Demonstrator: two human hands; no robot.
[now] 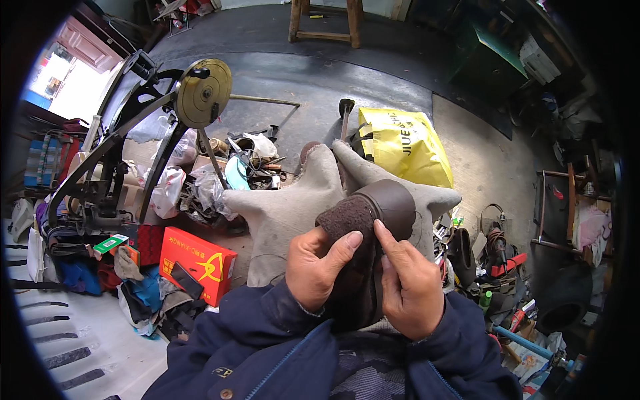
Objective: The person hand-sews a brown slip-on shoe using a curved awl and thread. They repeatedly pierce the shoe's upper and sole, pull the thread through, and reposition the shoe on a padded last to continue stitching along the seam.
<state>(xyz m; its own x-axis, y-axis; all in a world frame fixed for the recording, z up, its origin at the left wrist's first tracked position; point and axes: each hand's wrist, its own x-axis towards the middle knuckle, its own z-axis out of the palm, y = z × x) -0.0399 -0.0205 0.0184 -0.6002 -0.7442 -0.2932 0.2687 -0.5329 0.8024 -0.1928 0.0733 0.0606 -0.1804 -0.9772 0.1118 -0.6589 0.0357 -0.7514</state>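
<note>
Over my lap I hold a dark brown leather shoe [393, 200] with a fuzzy brown patch [345, 217] at its upper left. My left hand [316, 265] is closed on it, the thumb pressing along the lower edge of the fuzzy patch. Gripping the other side, my right hand [412, 287] has its index fingertip on the seam where fuzzy and smooth parts meet. The lower part of the shoe drops between my hands and is partly hidden by them. Beneath lies a grey cloth [287, 193] spread over my knees.
A hand-cranked sewing machine [203, 93] stands at the left. Near it are a red box [195, 265] and a pile of tools and bags [250, 160]. A yellow bag [405, 143] sits beyond my knees. Shoes and clutter [497, 250] fill the right. A wooden stool [325, 35] is far off.
</note>
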